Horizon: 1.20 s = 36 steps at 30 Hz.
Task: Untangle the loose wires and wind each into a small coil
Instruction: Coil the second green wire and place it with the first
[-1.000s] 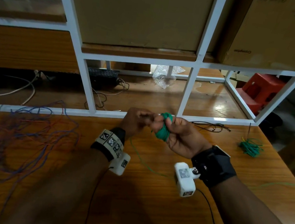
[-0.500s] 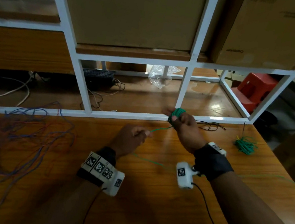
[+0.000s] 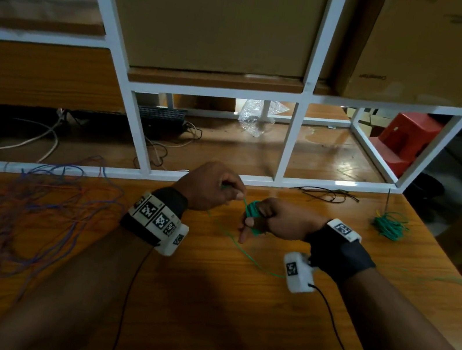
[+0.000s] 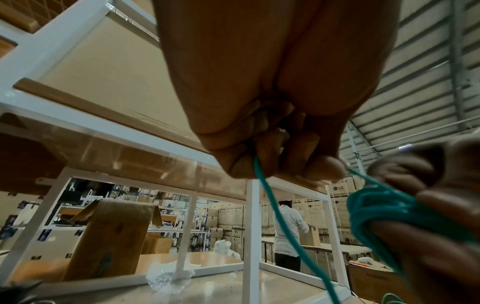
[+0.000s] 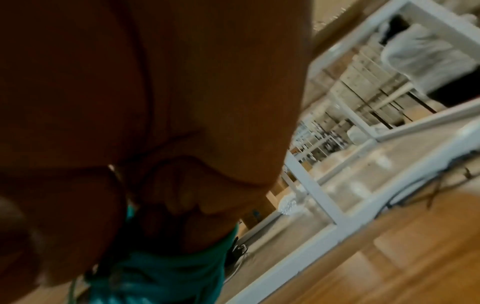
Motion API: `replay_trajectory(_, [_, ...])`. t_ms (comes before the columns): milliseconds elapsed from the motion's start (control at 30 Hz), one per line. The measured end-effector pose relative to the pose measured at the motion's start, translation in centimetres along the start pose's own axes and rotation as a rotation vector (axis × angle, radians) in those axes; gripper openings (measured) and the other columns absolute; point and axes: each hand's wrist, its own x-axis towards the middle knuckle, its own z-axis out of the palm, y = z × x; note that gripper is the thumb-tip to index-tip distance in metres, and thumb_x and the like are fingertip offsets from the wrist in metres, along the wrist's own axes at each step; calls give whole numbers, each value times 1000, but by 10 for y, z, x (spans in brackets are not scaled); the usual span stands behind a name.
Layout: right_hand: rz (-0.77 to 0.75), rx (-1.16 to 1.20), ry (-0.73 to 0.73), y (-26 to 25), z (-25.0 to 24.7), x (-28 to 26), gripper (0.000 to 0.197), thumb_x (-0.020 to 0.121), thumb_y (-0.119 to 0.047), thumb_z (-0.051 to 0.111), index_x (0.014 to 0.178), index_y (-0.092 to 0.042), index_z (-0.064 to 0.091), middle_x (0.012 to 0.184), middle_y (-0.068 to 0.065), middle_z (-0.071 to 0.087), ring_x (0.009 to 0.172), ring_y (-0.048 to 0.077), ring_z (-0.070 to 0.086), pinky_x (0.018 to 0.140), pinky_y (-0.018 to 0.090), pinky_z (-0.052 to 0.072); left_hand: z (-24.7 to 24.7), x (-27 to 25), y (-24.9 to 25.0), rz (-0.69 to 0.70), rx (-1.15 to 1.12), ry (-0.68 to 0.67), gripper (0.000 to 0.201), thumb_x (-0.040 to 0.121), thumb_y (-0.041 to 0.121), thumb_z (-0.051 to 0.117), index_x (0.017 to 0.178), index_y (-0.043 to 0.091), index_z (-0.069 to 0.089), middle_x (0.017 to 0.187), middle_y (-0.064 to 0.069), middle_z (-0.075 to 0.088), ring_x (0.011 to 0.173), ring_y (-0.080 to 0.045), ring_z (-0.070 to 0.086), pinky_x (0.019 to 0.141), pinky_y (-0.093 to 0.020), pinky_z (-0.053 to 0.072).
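Note:
My right hand holds a green wire coil wound round its fingers, above the wooden table. In the left wrist view the coil wraps those fingers closely. My left hand pinches the green wire just left of the coil, and the loose green strand trails down over the table toward the right. The right wrist view is blurred and shows the coil under my palm. A tangle of blue and red wires lies at the table's left.
A finished green coil and a black wire lie at the table's far right by the white metal rack frame. Cardboard boxes sit on the rack. A red stool stands beyond. Black sensor cables run from both wrists.
My right hand came back toward me and down with the coil. My left hand moved up and right, closing the gap to the coil.

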Motion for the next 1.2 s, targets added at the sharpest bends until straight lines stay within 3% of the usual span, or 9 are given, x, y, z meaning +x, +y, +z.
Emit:
replay_trajectory(100, [-105, 303, -81, -2, -2, -6, 34, 107, -29, 56, 110, -2, 76, 115, 4, 77, 117, 21, 67, 113, 48, 45, 2, 6, -2, 39, -162, 73, 8, 88, 14, 76, 95, 11, 80, 80, 4, 77, 76, -10, 72, 68, -18, 53])
replay_trajectory(233, [-226, 1041, -93, -6, 10, -14, 31, 108, -4, 42, 103, 7, 71, 102, 22, 73, 100, 21, 73, 85, 26, 60, 14, 9, -7, 36, -459, 144, 10, 87, 9, 75, 86, 18, 80, 85, -10, 77, 75, -16, 69, 66, -29, 54])
replay_trajectory(333, [-431, 1506, -74, -9, 15, -5, 27, 96, -11, 67, 116, 8, 65, 110, 21, 74, 108, 29, 72, 85, 33, 62, 43, 14, -6, -108, -804, 136, 19, 83, 13, 67, 72, 25, 77, 65, 1, 65, 55, -13, 55, 53, -26, 44])
replay_trajectory(433, [-527, 1569, 214, -10, 2, 7, 41, 101, -24, 57, 129, 6, 63, 129, 16, 69, 119, 23, 67, 104, 37, 53, 70, 9, -5, -251, -976, 94, 21, 95, 9, 49, 89, 12, 70, 66, -1, 54, 47, -7, 46, 50, -25, 42])
replay_trajectory(533, [-484, 1670, 514, -1, -11, 14, 42, 109, -23, 40, 137, 4, 57, 135, 15, 67, 129, 19, 62, 117, 29, 40, 90, -13, -6, -259, -1032, -39, 22, 86, 36, 58, 90, 25, 76, 68, -5, 45, 50, -7, 38, 53, -26, 41])
replay_trajectory(667, [-186, 755, 836, 32, 5, 26, 25, 108, -23, 51, 115, -9, 70, 117, 4, 76, 116, 16, 68, 104, 39, 52, 98, -18, -11, -318, -886, -17, 24, 99, 19, 58, 88, 24, 78, 77, -14, 45, 50, -7, 37, 50, -23, 37])
replay_trajectory(833, [70, -227, 461, 51, 20, 28, 10, 100, -11, 59, 105, -9, 67, 113, 12, 70, 107, 31, 66, 94, 44, 53, 83, -26, -28, -375, -717, -90, 23, 96, 2, 59, 91, 15, 77, 81, -14, 58, 56, -11, 46, 54, -24, 41])
replay_trajectory(967, [103, -405, 285, 31, 12, 16, 12, 96, -11, 61, 106, -11, 67, 116, 9, 70, 108, 29, 65, 93, 41, 53, 75, -31, -31, -421, -882, -68, 24, 95, -4, 53, 114, -12, 66, 69, -4, 53, 54, -9, 46, 57, -24, 52])
replay_trajectory(1200, [172, -77, -168, -1, -9, -15, 44, 104, -50, 52, 96, -17, 80, 91, -8, 80, 99, 10, 71, 106, 37, 48, 51, -16, -8, -282, -827, -52, 26, 83, 9, 58, 105, 5, 72, 63, -13, 60, 42, -11, 30, 42, -21, 22])
